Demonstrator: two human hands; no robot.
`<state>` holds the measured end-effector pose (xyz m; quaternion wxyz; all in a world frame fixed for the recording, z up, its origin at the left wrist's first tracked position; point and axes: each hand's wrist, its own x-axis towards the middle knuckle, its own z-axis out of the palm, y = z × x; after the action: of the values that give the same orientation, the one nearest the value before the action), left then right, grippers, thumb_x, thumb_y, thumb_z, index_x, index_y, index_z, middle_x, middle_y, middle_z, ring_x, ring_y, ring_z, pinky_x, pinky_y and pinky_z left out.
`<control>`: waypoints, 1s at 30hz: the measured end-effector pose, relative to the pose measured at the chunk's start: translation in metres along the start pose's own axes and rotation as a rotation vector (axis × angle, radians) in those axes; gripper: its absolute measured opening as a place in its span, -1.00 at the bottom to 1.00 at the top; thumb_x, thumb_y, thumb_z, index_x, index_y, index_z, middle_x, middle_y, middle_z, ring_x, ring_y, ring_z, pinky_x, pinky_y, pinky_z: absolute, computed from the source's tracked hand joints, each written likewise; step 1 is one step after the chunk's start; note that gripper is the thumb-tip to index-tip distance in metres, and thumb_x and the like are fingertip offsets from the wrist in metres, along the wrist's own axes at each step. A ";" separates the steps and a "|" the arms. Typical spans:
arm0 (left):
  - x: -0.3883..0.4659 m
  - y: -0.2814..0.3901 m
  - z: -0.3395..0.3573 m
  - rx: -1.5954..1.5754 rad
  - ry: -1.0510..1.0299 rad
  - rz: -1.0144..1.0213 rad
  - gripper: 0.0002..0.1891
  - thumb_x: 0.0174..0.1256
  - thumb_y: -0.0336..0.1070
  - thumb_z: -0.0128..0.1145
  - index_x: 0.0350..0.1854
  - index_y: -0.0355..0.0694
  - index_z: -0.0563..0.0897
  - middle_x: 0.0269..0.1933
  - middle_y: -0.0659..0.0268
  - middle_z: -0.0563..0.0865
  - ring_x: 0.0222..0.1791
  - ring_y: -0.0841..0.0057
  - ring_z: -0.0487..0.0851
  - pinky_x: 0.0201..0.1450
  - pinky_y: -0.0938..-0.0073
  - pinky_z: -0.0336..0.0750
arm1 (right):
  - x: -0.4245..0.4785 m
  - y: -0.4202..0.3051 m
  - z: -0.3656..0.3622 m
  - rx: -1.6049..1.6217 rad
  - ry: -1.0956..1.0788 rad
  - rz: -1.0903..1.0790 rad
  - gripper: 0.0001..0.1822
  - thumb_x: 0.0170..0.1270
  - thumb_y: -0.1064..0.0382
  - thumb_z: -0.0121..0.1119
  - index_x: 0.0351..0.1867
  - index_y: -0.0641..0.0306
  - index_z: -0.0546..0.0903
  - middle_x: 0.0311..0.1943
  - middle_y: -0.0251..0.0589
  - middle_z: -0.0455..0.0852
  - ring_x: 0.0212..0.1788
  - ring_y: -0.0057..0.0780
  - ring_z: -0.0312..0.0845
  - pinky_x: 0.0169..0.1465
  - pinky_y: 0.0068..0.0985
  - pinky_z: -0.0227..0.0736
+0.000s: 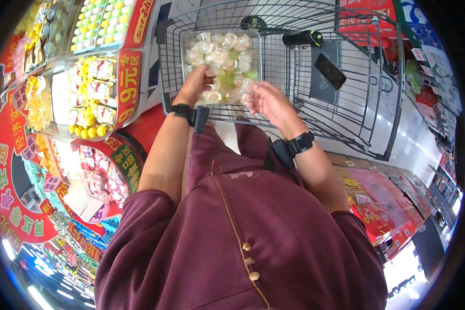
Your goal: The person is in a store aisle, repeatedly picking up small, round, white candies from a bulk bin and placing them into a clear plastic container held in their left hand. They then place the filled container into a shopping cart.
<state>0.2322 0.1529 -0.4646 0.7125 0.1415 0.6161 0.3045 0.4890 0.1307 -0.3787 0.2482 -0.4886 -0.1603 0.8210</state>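
A clear plastic bin of small round translucent cups, apparently jelly cups, sits at the left end of a wire shopping cart. Some of the cups look pale green. My left hand reaches over the bin's near left part, its thumb and fingers pinching one whitish cup. At the near right corner is my right hand, palm partly turned up and fingers curled beside a clear cup. Whether those fingers grip a cup cannot be made out.
In the cart lie a black phone and a dark cylindrical object with a lime-green ring. Display bins of yellow-and-white wrapped goods and red signs with writing stand to my left. Red packaged boxes are stacked on the right.
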 end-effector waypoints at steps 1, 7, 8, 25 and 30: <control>-0.009 0.003 -0.001 -0.163 -0.083 -0.015 -0.57 0.39 0.01 0.04 0.01 -0.30 0.54 -0.26 0.25 0.62 -0.38 0.56 0.54 -0.37 0.54 0.44 | 0.002 -0.002 0.005 -0.011 -0.025 -0.008 -0.74 0.50 0.15 0.10 0.03 0.26 0.50 -0.24 -0.18 0.65 -0.32 -0.46 0.65 -0.31 -0.50 0.57; -0.070 0.023 0.013 -0.645 -0.553 0.005 -0.55 0.44 0.16 -0.13 -0.16 -0.17 0.55 -0.44 0.36 0.51 -0.52 0.54 0.42 -0.48 0.56 0.31 | 0.009 -0.019 0.038 -0.072 -0.164 -0.108 -0.68 0.51 0.16 0.07 0.16 0.27 0.49 -0.15 -0.19 0.64 -0.25 -0.51 0.65 -0.26 -0.54 0.57; -0.075 0.026 0.015 -0.653 -0.562 -0.019 -0.54 0.44 0.20 -0.15 -0.22 -0.15 0.53 -0.49 0.38 0.47 -0.54 0.55 0.41 -0.51 0.59 0.26 | 0.009 -0.022 0.044 -0.104 -0.188 -0.137 -0.63 0.51 0.14 0.08 0.22 0.28 0.46 -0.12 -0.21 0.62 -0.23 -0.53 0.64 -0.25 -0.54 0.57; -0.083 0.036 0.035 -0.404 -0.570 -0.061 -0.38 0.55 0.34 -0.36 -0.35 -0.12 0.51 -0.65 0.46 0.35 -0.67 0.63 0.33 -0.67 0.68 0.17 | 0.007 -0.033 0.068 -0.201 -0.271 -0.202 -0.53 0.48 0.07 0.15 0.27 0.30 0.45 -0.22 -0.16 0.72 -0.39 -0.57 0.66 -0.32 -0.58 0.61; -0.077 0.037 0.052 0.248 -0.319 -0.123 -0.24 0.48 0.47 -0.40 -0.39 -0.17 0.57 -0.61 0.40 0.48 -0.64 0.61 0.46 -0.62 0.63 0.28 | 0.018 -0.019 0.041 -0.055 -0.190 -0.015 -0.62 0.49 0.06 0.14 0.14 0.26 0.49 -0.30 -0.17 0.73 -0.41 -0.54 0.67 -0.29 -0.53 0.63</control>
<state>0.2687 0.1437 -0.3716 0.7954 0.2365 0.5358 0.1558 0.4505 0.1553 -0.3629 0.2246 -0.4138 -0.2094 0.8570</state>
